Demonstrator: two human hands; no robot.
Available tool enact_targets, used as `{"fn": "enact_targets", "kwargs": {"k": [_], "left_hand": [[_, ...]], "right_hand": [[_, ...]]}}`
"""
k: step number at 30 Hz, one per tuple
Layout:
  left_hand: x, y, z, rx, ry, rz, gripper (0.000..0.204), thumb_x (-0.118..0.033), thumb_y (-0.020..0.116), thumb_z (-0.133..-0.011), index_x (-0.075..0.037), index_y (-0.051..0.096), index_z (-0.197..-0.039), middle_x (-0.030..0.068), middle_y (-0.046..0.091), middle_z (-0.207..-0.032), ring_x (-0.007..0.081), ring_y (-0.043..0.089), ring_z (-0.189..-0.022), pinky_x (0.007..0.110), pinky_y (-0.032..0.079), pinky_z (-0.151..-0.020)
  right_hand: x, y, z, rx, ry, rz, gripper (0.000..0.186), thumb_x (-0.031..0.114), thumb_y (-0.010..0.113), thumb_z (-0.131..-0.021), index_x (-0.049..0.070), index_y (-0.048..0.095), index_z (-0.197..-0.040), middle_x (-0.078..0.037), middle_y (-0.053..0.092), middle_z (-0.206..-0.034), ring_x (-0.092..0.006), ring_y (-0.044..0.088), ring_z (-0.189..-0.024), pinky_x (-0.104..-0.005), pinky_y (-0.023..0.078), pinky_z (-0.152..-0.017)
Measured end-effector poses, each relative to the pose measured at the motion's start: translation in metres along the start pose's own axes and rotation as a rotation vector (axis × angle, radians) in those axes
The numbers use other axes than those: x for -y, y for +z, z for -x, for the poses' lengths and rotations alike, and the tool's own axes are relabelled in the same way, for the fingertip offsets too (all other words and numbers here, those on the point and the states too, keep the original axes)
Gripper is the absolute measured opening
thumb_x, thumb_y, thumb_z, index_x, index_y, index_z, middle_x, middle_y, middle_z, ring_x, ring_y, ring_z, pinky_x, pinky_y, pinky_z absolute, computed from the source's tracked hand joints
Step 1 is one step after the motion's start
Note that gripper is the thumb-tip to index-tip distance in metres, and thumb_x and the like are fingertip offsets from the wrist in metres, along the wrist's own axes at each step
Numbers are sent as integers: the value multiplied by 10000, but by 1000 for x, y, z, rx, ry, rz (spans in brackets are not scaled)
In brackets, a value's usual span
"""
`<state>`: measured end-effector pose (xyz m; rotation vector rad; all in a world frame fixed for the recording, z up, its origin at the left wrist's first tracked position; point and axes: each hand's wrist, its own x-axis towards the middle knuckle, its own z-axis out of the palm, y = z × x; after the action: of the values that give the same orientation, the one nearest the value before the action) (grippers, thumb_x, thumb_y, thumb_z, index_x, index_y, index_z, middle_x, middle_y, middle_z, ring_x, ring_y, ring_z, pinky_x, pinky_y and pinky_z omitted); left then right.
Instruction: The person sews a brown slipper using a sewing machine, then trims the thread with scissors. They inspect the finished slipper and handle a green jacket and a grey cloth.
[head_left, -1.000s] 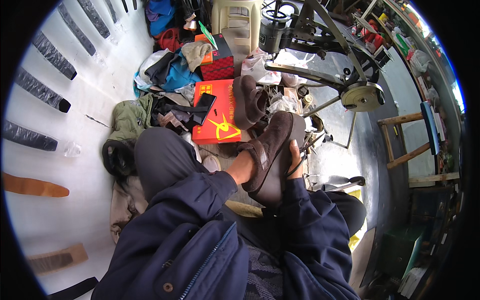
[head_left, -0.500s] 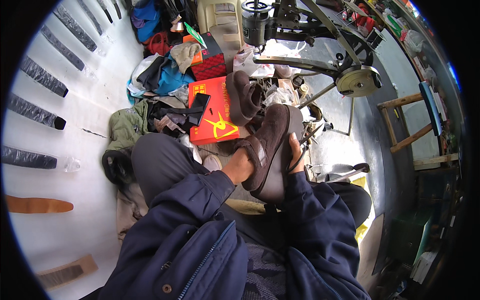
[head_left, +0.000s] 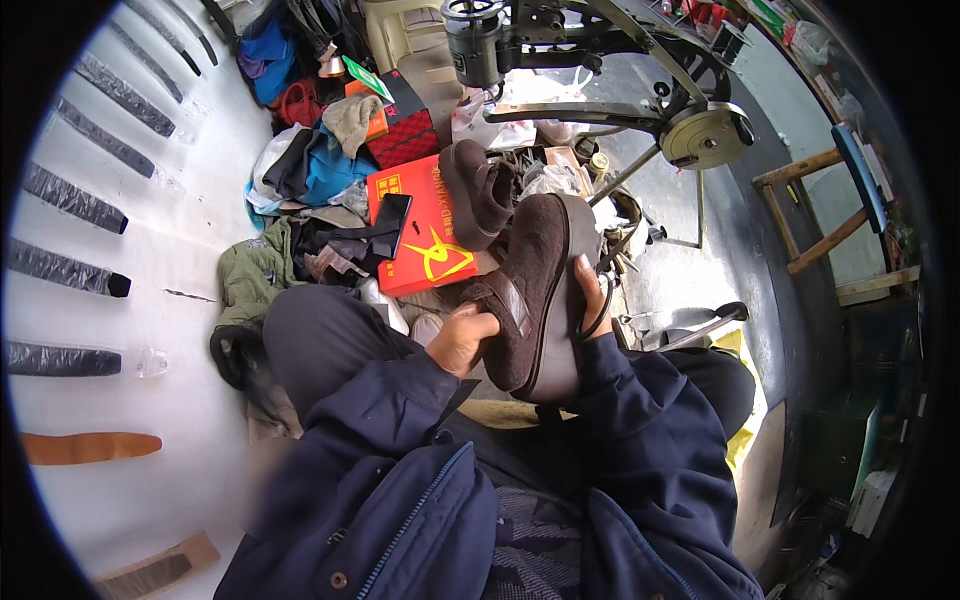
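A dark brown fuzzy shoe (head_left: 532, 285) with a thick sole is held tilted above my lap, its sole turned to the right. My left hand (head_left: 461, 338) is closed at the collar of the shoe's opening; some of its fingers are hidden there. Against the thick sole lies my right hand (head_left: 592, 293), wrapped round it from the right with the thumb side showing. The matching brown shoe (head_left: 478, 198) stands beyond, by the right edge of a red shoebox (head_left: 420, 232). A black phone (head_left: 392, 224) rests on that box's left side.
A sewing machine (head_left: 590, 118) with a handwheel stands ahead to the right. Clothes and bags (head_left: 300, 180) pile up on the left, beside a dark red patterned box (head_left: 405, 135). Farther right is a wooden-legged stool (head_left: 830, 205). Wrapped strips (head_left: 70, 262) hang along the white left wall.
My left hand has drawn back out of the shoe's opening to its collar. The shoe has turned slightly more upright, while my right hand keeps hold of the sole. The view has shifted slightly.
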<state>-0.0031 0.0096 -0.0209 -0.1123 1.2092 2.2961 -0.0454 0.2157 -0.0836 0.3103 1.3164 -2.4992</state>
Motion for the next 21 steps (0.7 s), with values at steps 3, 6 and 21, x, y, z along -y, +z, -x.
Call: {"fn": "enact_targets", "kwargs": {"k": [3, 6, 21], "left_hand": [[-11, 4, 12, 55, 9, 201, 501, -136, 577, -866, 68, 581, -1324, 154, 657, -1277, 258, 602, -1222, 392, 432, -1092], [-17, 8, 17, 108, 26, -60, 678, -348, 690, -950, 65, 475, -1443, 168, 602, -1363, 269, 557, -1284, 394, 388, -1139], [-16, 21, -4, 37, 78, -531, 448, -372, 788, -933, -38, 629, -1185, 38, 643, -1114, 162, 591, -1071, 346, 466, -971]], "right_hand": [[2, 2, 2, 8, -1, -8, 550, 429, 670, -971, -22, 641, -1284, -84, 695, -1160, -169, 648, -1032, -316, 495, -934], [4, 2, 2, 1, -8, -6, 547, 429, 669, -972, -20, 641, -1282, -83, 695, -1158, -168, 647, -1030, -316, 495, -932], [15, 15, 14, -4, -96, 84, 505, 377, 612, -1022, -16, 609, -1339, -92, 679, -1256, -177, 646, -1118, -325, 473, -1020]]}}
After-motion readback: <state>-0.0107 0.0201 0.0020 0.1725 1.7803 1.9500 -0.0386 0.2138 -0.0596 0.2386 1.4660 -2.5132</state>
